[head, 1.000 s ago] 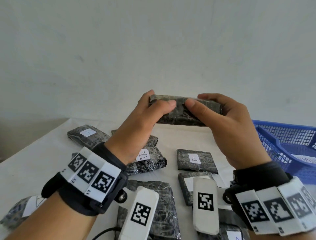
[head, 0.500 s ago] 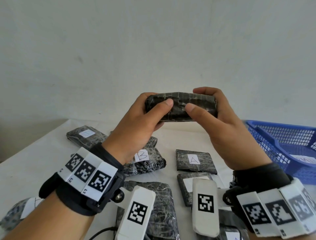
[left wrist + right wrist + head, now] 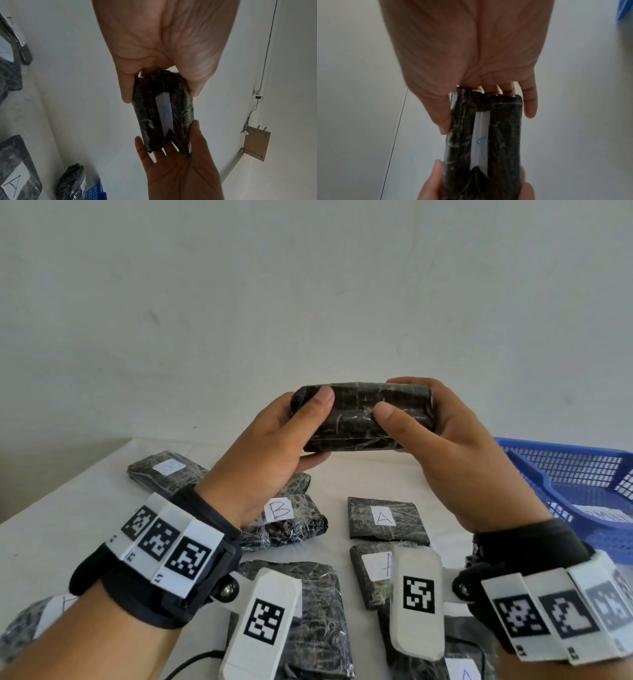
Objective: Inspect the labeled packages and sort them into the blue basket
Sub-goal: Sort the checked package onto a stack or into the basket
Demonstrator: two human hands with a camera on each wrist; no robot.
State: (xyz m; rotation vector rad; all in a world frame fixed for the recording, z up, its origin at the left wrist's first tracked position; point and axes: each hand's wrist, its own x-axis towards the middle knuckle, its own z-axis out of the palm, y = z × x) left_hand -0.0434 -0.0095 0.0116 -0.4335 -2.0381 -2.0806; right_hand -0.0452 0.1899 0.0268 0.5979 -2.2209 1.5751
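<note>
Above the white table, both hands hold one dark wrapped package lengthwise between them, lifted clear of everything lying below. The left hand grips its left end, thumb pressed on the near face and fingers curled round the back; the right hand has the right end the same way, thumb in front, fingers over the top edge. From the wrist cameras the far side of the package carries a white paper label with a faint blue letter I cannot read for certain. Down on the table lie more wrapped packages: one marked B just under the left wrist, one marked A beside it, another with a label farther back on the left, and several more nearer the person, partly hidden by the wrist bands. The blue basket stands at the right edge of the table, apart from the held package.
</note>
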